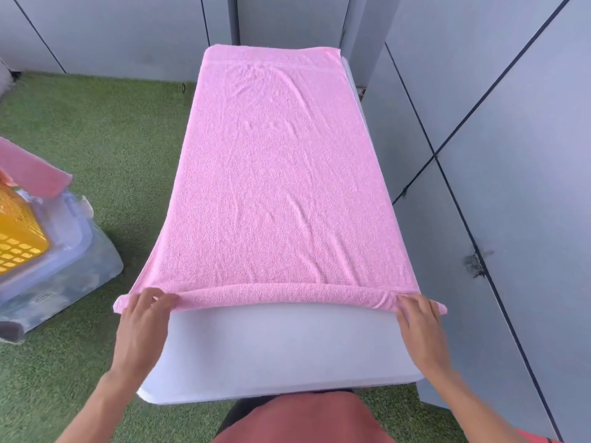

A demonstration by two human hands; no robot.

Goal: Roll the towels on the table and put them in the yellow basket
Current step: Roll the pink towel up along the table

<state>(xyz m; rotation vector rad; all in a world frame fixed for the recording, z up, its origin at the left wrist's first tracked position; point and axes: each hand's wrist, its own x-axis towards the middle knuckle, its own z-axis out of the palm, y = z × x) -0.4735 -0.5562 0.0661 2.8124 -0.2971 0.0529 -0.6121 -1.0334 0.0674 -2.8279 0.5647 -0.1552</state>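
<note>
One pink towel (281,174) lies spread along the white bench (275,350), its near edge turned over into a thin roll. Two hands work that roll: the left hand (145,318) grips its left end with curled fingers, and the right hand (419,321) grips its right end the same way. One yellow basket (19,238) sits at the left on a clear plastic bin (64,251), with one more pink towel (32,171) lying on top of it.

Fuzzy pink terry-cloth towel (275,174), smooth matt white table (281,346), yellow plastic basket (19,241)
</note>
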